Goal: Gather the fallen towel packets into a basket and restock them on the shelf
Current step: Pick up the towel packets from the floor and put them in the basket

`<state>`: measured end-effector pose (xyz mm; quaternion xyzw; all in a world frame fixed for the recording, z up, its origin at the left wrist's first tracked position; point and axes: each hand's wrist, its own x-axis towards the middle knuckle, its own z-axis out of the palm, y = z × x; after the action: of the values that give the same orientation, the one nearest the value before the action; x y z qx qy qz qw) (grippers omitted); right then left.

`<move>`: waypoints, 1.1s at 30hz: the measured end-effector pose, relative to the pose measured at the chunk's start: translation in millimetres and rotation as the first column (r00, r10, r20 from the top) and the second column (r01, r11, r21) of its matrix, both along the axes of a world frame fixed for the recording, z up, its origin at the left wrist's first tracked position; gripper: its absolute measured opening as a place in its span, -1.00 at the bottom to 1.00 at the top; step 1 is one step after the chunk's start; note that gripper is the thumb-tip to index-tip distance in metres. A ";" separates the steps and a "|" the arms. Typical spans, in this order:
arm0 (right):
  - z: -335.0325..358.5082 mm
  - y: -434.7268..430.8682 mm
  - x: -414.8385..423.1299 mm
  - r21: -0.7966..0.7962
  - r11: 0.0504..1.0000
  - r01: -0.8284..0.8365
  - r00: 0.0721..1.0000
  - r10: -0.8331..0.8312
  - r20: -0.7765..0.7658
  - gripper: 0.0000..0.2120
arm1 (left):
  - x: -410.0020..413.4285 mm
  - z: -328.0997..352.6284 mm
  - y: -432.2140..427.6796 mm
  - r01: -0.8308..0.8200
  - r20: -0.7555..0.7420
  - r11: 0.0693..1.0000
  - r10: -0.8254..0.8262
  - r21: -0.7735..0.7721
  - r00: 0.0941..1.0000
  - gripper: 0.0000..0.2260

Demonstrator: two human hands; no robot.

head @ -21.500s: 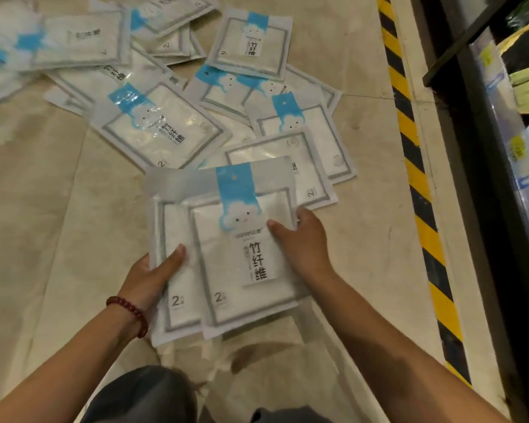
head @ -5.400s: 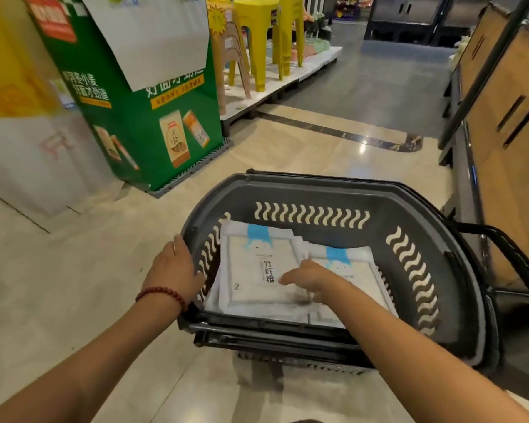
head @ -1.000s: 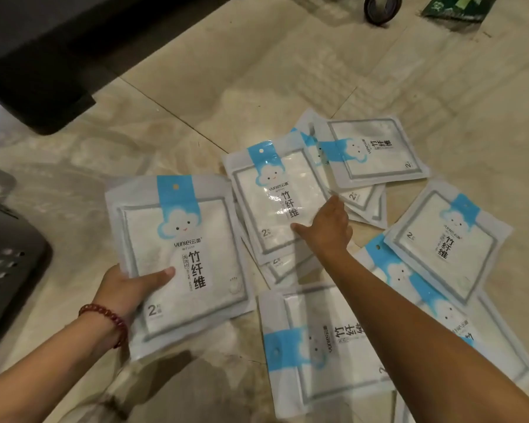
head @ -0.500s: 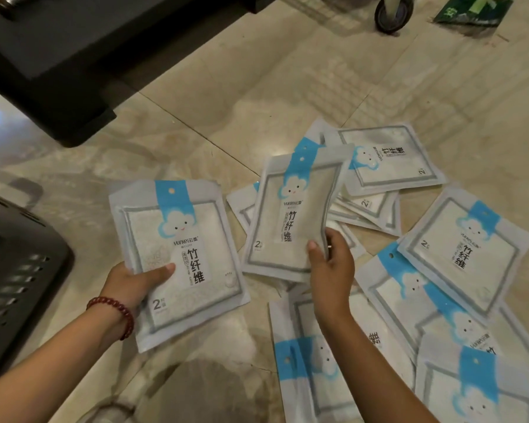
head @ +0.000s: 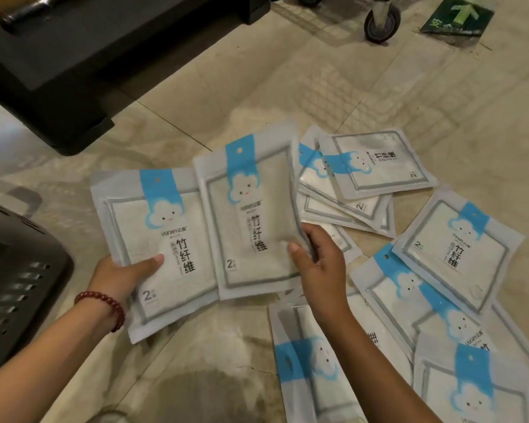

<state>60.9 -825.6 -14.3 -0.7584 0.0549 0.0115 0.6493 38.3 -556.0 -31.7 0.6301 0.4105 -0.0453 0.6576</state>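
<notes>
My left hand (head: 121, 274) grips a white towel packet (head: 153, 248) with a blue cloud label, thumb across its front. My right hand (head: 319, 264) pinches a second towel packet (head: 251, 215) by its right edge and holds it up beside the first, their edges overlapping. Several more packets (head: 452, 248) lie scattered on the beige floor to the right and below my right arm. The dark grey basket (head: 16, 285) shows at the left edge, its inside hidden.
A black shelf base (head: 74, 56) fills the upper left. A trolley wheel (head: 380, 24) and a green floor sticker (head: 457, 22) sit at the top right. Bare marble floor (head: 196, 377) lies between my arms.
My right hand lifted a packet off the floor pile and brought it left, next to the packet in my left hand. The left hand kept its grip.
</notes>
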 end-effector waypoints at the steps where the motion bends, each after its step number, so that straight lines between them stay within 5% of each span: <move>1: 0.9 4.7 -0.3 0.024 0.999 -0.038 0.999 0.039 -0.014 -0.81 | 0.3 0.6 -2.2 0.008 0.014 0.999 -0.008 -0.046 1.000 -0.83; 6: -9.4 37.7 -13.5 -0.049 0.982 -0.181 0.977 0.174 -0.123 -0.79 | -2.1 4.2 -21.2 0.014 0.023 0.949 -0.007 -0.315 1.000 -0.66; 9: -18.2 37.3 -13.5 -0.182 0.949 -0.256 0.963 0.234 -0.135 -0.82 | -3.2 6.8 -24.2 0.030 0.031 0.950 -0.022 -0.311 0.999 -0.64; 12: -29.4 8.6 9.6 -0.375 0.920 -0.115 0.987 0.065 -0.144 -0.73 | -1.5 11.1 -20.2 0.052 0.052 0.969 -0.040 -0.241 0.998 -0.65; 15: -43.9 -31.9 40.4 -0.693 0.720 -0.010 0.941 -0.229 -0.251 -0.37 | -3.9 10.1 -16.5 0.067 0.058 0.981 -0.057 -0.182 0.997 -0.62; 18: -56.4 -45.8 50.3 -0.788 0.592 -0.170 0.855 -0.309 -0.417 -0.12 | -10.6 5.6 -14.5 0.073 0.030 0.986 -0.069 -0.149 0.997 -0.59; 23: -75.3 -28.7 36.8 -0.908 0.327 -0.261 0.912 -0.226 -0.343 -0.25 | -12.4 1.7 -11.2 0.077 0.006 0.993 -0.077 -0.088 0.997 -0.62; 28: -74.9 -24.8 39.0 -0.873 0.409 -0.264 0.899 -0.224 -0.377 -0.76 | -16.1 -0.6 -3.3 0.025 0.006 0.999 -0.025 -0.044 1.000 -0.72; 33: -75.4 -27.3 38.7 -0.850 0.399 -0.344 0.880 -0.178 -0.440 -0.47 | -23.9 -1.6 6.1 -0.043 -0.021 0.999 0.043 -0.029 0.999 -0.79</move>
<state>99.6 -852.9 -89.7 -0.9623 0.1661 0.1944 0.0930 14.3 -549.9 -33.3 0.6108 0.4299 -0.0436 0.6635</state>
